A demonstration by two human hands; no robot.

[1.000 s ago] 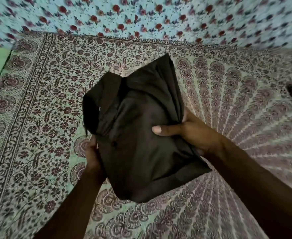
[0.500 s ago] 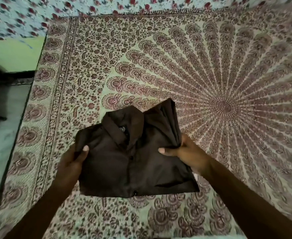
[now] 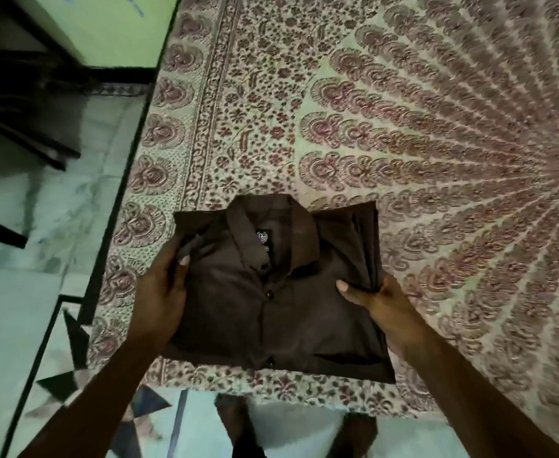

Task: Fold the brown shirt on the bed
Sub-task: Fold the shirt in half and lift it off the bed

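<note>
I'm pinching the soft, limp brown shirt by its side folds, left hand and right hand, apparently resting at the front-left corner of the bed

The folded brown shirt lies on the patterned bedspread, gripped at both sides by left hand and right hand.

The shirt is plain dark brown, with a tiny black collar label printed in white. The bedsheet is cream with maroon florals, a paisley border and feathery rays fanning out. The floor is pale marble-look tile with black triangles, and the wall is light green.
</note>
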